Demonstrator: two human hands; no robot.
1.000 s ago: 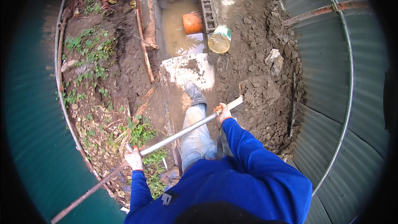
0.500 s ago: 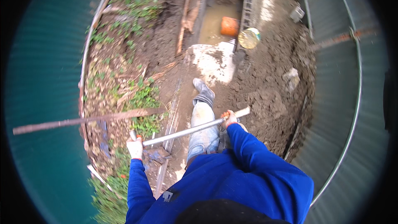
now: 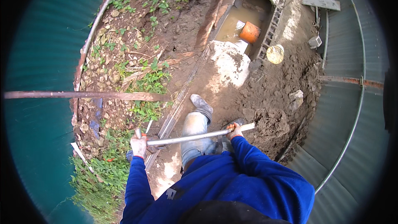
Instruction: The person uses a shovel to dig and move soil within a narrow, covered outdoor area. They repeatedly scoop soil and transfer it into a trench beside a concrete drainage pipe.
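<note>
My left hand (image 3: 138, 144), in a pale work glove with orange at the fingers, is closed round the end of a long metal pole (image 3: 186, 138), beside its short cross grip (image 3: 138, 133). Further along, my right hand (image 3: 234, 130), gloved too, grips the same pole near its pale far end. The pole lies almost level across the front of my legs, its right end slightly higher in the picture. Just past that end is a dark clump of mud (image 3: 271, 122); whether it rests on a blade or on the ground, I cannot tell.
Ahead, a trench of muddy water (image 3: 236, 18) holds an orange container (image 3: 250, 32). A yellowish bucket (image 3: 275, 54) stands at its right edge. Corrugated metal walls (image 3: 344, 120) flank me. A wooden bar (image 3: 124, 96) crosses at left above stones and plants. My boot (image 3: 202, 103) is on mud.
My view has shifted and turned, so the trench and bucket appear further right and lower. Both hands keep their hold on the pole, which now looks more level.
</note>
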